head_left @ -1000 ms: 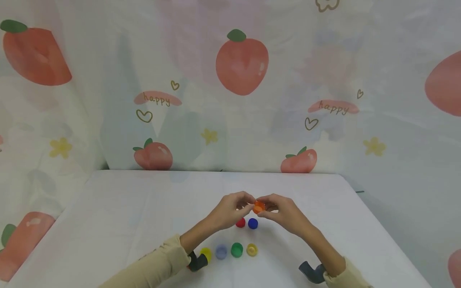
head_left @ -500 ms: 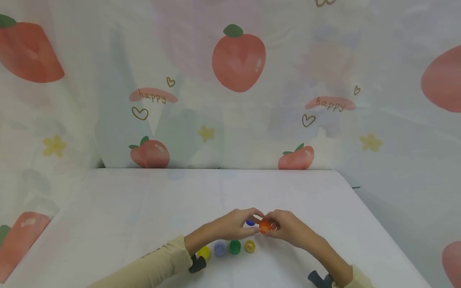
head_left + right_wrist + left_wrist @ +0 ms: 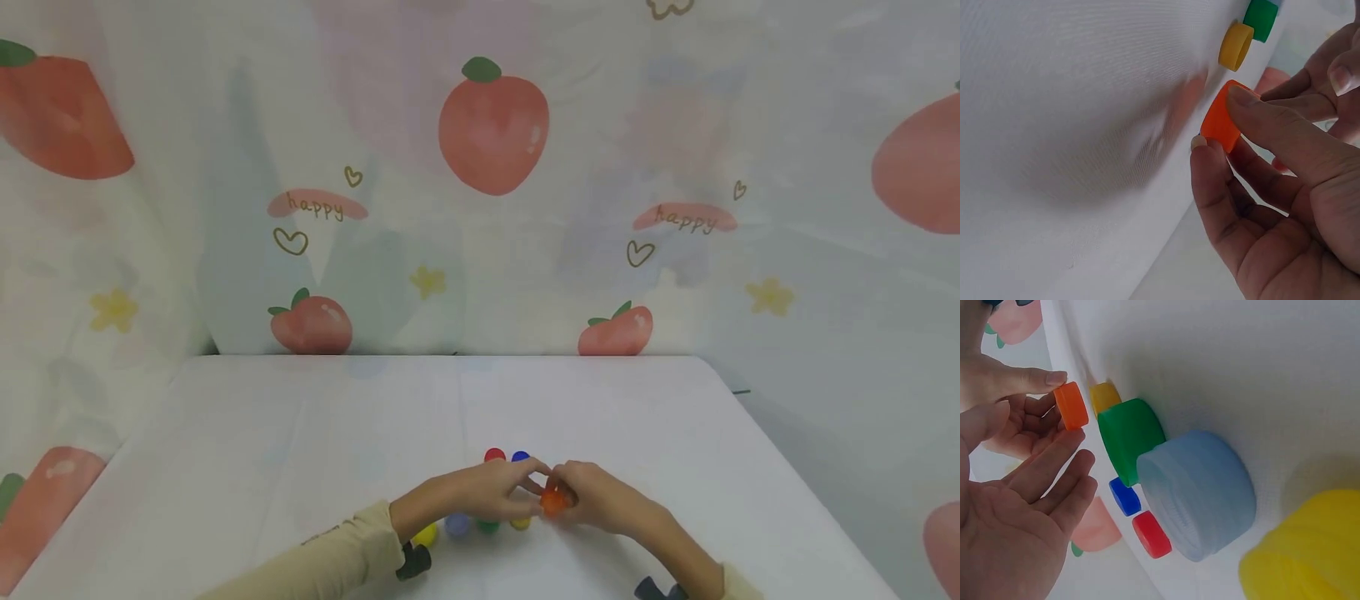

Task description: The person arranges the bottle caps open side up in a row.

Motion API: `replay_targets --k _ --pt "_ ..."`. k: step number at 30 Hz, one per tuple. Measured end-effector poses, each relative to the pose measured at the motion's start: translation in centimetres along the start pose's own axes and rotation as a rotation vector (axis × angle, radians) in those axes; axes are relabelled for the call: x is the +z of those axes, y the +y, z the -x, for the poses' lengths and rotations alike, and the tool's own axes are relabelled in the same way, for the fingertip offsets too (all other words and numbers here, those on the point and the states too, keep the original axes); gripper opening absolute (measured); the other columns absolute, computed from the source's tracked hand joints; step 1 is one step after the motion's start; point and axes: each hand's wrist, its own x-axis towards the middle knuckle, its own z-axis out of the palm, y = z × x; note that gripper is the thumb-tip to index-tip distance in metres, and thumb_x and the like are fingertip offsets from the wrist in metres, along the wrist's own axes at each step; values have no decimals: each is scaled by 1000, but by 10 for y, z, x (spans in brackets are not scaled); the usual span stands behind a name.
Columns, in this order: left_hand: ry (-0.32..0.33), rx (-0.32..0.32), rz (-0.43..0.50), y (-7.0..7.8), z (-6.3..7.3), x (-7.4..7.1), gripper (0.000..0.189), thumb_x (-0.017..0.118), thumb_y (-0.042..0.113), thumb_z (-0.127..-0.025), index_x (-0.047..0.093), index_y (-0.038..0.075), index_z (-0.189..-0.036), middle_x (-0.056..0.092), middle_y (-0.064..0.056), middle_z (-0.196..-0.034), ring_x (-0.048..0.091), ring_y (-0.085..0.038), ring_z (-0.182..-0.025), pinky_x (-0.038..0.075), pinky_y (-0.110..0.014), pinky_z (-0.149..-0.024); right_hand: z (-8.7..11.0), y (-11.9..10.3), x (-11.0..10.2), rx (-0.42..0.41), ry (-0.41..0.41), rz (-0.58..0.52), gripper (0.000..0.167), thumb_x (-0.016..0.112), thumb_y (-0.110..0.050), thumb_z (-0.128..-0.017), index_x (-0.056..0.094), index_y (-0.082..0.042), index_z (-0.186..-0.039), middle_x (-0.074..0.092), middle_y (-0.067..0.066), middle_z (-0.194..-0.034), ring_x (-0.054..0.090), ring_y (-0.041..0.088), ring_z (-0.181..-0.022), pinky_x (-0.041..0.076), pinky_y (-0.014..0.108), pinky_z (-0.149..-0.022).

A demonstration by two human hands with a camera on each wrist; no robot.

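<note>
My right hand pinches an orange bottle cap between thumb and fingers, low over the white table. In the left wrist view my left hand has its fingers extended, with a fingertip right at the lower edge of the orange cap. A row of caps sits nearer to me: a yellow one, a pale blue one, a green one and a gold one. Beyond my hands lie a red cap and a blue cap, partly covered by the left hand in the head view.
White cloth covers the table. Behind it hangs a pale backdrop printed with peaches, flowers and the word happy. Dark wrist straps show below both forearms.
Both hands have come nearer to me and slightly right, with the orange cap in the right hand. The left fingers, earlier around the cap, now stretch beside it. The red cap shows again.
</note>
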Motion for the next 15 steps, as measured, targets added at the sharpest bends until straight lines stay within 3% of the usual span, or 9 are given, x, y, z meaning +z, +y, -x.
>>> replay_targets --k 15 --pt "-59 -34 -79 2 0 0 43 56 21 -95 44 9 -135 61 2 -122 57 -4 -108 47 -19 -83 -2 0 6 36 -44 -30 29 77 -3 -75 60 -1 -98 56 -1 -83 53 16 -75 51 28 -70"
